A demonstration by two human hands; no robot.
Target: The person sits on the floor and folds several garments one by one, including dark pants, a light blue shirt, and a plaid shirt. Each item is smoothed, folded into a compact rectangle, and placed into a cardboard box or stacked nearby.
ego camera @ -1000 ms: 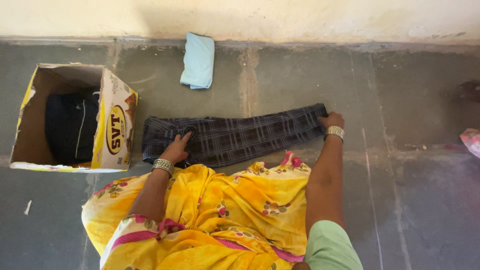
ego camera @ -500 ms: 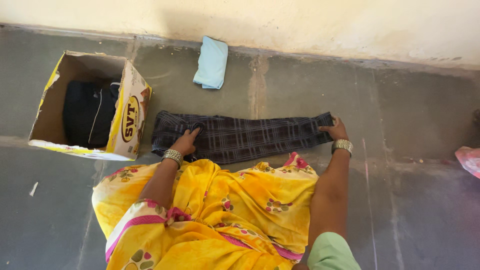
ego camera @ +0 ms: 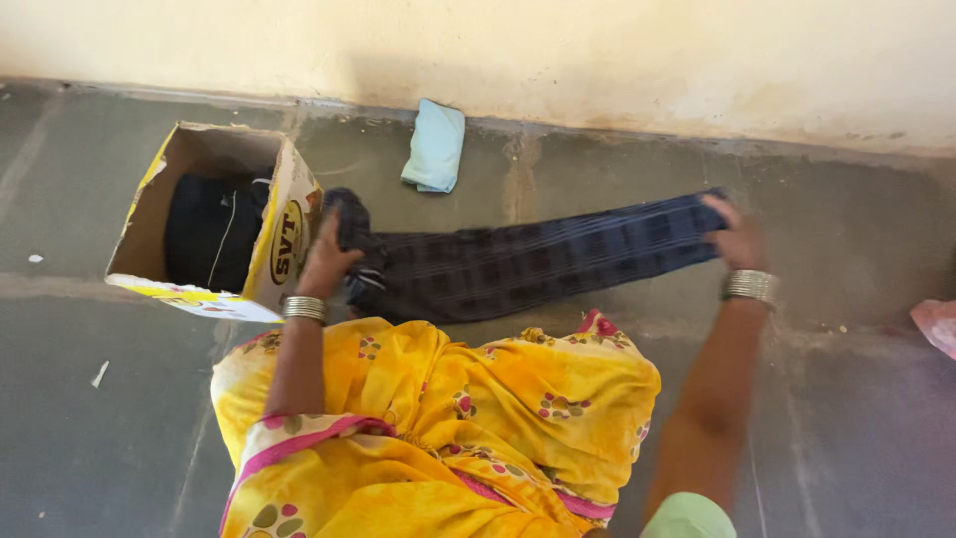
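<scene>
A dark checked garment [ego camera: 528, 261], folded into a long strip, stretches across the grey floor in front of me. My left hand [ego camera: 327, 261] grips its left end, which is lifted and bunched close to the cardboard box [ego camera: 291, 244]. My right hand [ego camera: 735, 239] holds the right end, raised slightly off the floor. Silver bangles sit on both wrists. My yellow flowered cloth [ego camera: 448, 418] covers my lap below the garment.
The open yellow and brown box holds a dark folded garment [ego camera: 209, 231]. A light blue folded cloth [ego camera: 435, 146] lies by the wall [ego camera: 597, 60]. A pink item [ego camera: 938, 324] shows at the right edge. A scrap of paper [ego camera: 100, 374] lies on the floor.
Both hands have lifted the ends of the checked garment off the floor. The left end has bunched up and moved toward the box. The camera view has shifted.
</scene>
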